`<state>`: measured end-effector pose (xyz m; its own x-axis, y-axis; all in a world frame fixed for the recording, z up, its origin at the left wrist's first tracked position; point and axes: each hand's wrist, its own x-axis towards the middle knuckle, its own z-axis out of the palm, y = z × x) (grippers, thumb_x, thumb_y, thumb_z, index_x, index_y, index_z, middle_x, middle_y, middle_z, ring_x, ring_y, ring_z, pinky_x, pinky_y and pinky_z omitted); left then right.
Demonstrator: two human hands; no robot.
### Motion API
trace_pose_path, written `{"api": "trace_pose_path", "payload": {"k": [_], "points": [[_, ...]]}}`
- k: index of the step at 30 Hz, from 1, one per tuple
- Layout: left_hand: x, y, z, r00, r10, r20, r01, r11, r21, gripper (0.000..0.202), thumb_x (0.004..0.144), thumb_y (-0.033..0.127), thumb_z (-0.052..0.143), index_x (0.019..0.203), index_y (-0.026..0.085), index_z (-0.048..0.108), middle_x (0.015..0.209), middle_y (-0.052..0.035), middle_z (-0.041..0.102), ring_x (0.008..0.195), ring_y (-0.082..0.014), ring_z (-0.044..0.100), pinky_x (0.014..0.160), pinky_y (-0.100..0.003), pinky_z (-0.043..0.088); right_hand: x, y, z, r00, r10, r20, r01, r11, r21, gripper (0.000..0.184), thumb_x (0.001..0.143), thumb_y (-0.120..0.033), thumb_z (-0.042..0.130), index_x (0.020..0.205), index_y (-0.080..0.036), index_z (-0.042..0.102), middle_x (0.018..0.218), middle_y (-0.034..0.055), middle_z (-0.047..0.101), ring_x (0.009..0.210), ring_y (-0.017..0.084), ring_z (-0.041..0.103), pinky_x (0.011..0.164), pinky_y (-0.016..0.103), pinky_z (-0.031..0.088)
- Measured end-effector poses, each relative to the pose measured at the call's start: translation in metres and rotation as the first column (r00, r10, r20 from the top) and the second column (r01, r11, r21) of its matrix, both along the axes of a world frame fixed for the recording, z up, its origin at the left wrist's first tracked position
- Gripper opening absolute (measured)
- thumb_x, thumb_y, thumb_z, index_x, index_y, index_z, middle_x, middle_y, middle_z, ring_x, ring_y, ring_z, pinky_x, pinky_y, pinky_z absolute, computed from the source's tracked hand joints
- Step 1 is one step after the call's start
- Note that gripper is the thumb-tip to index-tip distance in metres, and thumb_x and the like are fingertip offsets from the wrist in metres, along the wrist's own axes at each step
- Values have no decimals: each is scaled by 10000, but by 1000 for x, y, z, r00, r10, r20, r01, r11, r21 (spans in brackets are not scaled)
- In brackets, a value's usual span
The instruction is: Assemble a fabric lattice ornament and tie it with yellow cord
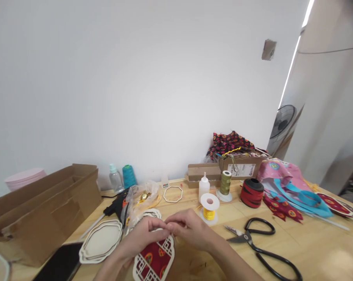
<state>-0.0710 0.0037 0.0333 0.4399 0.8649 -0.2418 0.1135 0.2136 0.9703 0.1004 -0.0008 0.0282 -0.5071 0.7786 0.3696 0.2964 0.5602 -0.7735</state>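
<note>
In the head view, a flat ornament with a cream fretwork frame over dark red patterned cloth stands near the front edge of the table. My left hand is closed in a pinch at its top end. Fingertip to fingertip with it, my right hand pinches at the same spot. What lies between the fingers is too small and too covered to make out. Behind my left hand, another pale fretwork piece lies partly hidden. A spool of yellow cord stands just beyond my right hand.
Black-handled scissors lie open at right. Frame pieces, a phone-like black slab, a glue gun and a long cardboard box occupy the left. Behind stand a squeeze bottle, green thread and red cord.
</note>
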Motion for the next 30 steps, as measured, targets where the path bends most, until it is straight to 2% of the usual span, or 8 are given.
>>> {"api": "trace_pose_path", "payload": {"k": [5,10,14,21,23,26,28,30], "points": [[1,2,-3,996,32,79,-27,997,-68,345,540,355,735,795,138,649,535,19,619,460,-85,539,459,-177,380,3,6,0,983,-176,-56,181,980,87,197,753,-289,573,673,-158,695,526,-19,558,487,87,429,455,191,301],[-1,0,-2,941,-48,336,100,985,-140,476,639,215,693,1086,178,536,744,-26,667,631,-120,615,603,-225,466,7,10,3,939,-287,-188,303,951,62,254,763,-336,543,641,-152,669,527,-9,554,483,90,423,439,188,313],[-1,3,-5,898,-10,439,86,984,-155,441,653,143,677,1073,174,544,856,-51,657,703,-128,620,663,-237,475,9,13,4,906,-346,-242,366,930,40,301,780,-354,496,616,-142,632,517,-16,535,456,84,398,425,187,322],[4,0,-10,914,-43,404,112,982,-150,269,735,206,605,998,153,596,731,-25,639,587,-75,577,547,-166,436,8,6,10,919,-299,-257,334,937,103,311,767,-373,510,563,-157,602,480,-40,432,442,80,336,413,196,276],[6,-1,-9,938,-71,339,101,992,-73,286,732,228,607,1012,171,591,831,-39,644,717,-112,592,626,-200,454,8,0,14,933,-262,-245,304,940,153,320,775,-379,512,557,-165,606,469,-41,420,449,84,355,432,199,289],[8,0,-3,979,-11,205,-25,985,173,280,725,276,608,991,191,604,1016,-57,627,967,-177,545,832,-278,417,7,-8,19,964,-211,-162,256,904,344,337,818,-379,476,600,-174,633,486,-26,470,458,89,412,454,197,311],[10,1,1,991,57,125,-93,947,306,248,731,325,588,924,177,636,1003,-65,644,988,-199,539,886,-303,381,7,-11,21,966,-249,-68,251,843,476,362,843,-392,439,639,-178,649,509,-11,513,463,90,441,451,196,308],[12,1,5,994,94,52,-106,928,356,284,749,383,545,871,154,659,941,-79,670,936,-215,565,874,-326,389,8,-12,22,942,-334,6,277,790,547,395,852,-417,409,655,-181,656,513,-3,534,450,91,448,432,200,288]]}}
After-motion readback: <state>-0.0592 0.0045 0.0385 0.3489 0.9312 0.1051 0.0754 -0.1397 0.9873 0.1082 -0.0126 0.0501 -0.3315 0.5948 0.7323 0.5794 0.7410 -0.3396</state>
